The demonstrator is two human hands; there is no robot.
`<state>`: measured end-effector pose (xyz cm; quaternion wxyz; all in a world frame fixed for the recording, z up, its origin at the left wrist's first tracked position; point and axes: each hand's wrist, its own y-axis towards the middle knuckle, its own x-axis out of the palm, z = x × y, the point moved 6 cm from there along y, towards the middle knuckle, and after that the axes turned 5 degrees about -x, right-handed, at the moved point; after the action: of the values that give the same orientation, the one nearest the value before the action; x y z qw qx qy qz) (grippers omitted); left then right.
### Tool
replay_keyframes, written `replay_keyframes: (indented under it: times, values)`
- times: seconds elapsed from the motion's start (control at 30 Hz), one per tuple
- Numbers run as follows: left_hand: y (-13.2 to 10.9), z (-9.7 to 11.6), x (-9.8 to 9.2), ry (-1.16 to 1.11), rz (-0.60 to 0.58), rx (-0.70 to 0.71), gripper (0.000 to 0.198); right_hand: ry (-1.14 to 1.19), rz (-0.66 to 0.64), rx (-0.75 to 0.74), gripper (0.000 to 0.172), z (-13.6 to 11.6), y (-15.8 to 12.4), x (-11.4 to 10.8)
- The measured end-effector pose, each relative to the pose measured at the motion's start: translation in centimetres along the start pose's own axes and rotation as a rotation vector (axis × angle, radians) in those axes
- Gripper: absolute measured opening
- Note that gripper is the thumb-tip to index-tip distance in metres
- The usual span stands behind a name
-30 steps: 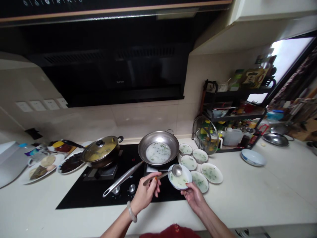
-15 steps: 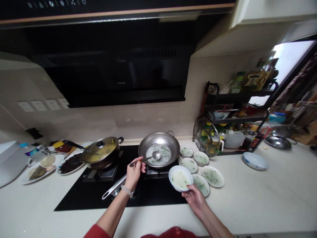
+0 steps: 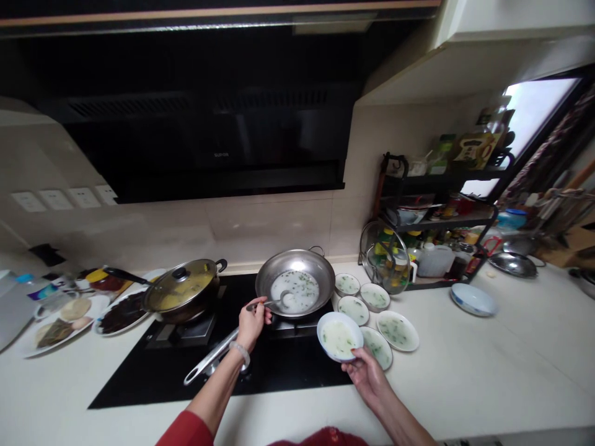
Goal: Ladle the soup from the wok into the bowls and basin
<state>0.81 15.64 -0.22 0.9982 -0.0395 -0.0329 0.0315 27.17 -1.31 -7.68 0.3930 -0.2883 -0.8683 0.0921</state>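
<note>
My left hand is closed around the handle of a ladle, whose bowl dips into the pale soup with green bits. The soup sits in a steel wok on the right burner. My right hand grips the rim and underside of a blue-and-white bowl, tilted slightly and partly filled with the same soup. Just beyond it, several filled bowls stand close together, among them a wide one and one partly behind the held bowl.
A lidded pan of yellow food stands on the left burner, near plates of food. The wok's long handle reaches over the hob's front. At right are a glass lid, a spice rack and another blue-and-white bowl.
The ladle's bowl has gone down into the soup from just above it, moving slightly left. My right hand and its bowl stay nearly in place. The view has shifted a little.
</note>
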Motion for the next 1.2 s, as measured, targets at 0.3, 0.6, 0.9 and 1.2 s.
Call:
replay_keyframes:
  times: [0.3, 0.6, 0.9, 1.2]
  values:
    - [-0.2, -0.1, -0.7, -0.120, 0.089, -0.092, 0.019, -0.006, -0.002, -0.006, 0.026, 0.3, 0.2, -0.1]
    - [-0.7, 0.6, -1.7, -0.194, 0.133, -0.145, 0.018, -0.006, -0.009, -0.015, 0.024, 0.6, 0.3, -0.1]
    - [-0.9, 0.4, -2.5, -0.289, 0.114, -0.210, 0.010, -0.017, -0.010, -0.005, 0.025, 1.0, 0.0, 0.0]
    - [-1.4, 1.0, -2.7, -0.299, 0.109, -0.214, 0.012, -0.017, -0.025, 0.013, 0.024, 1.4, -0.2, -0.2]
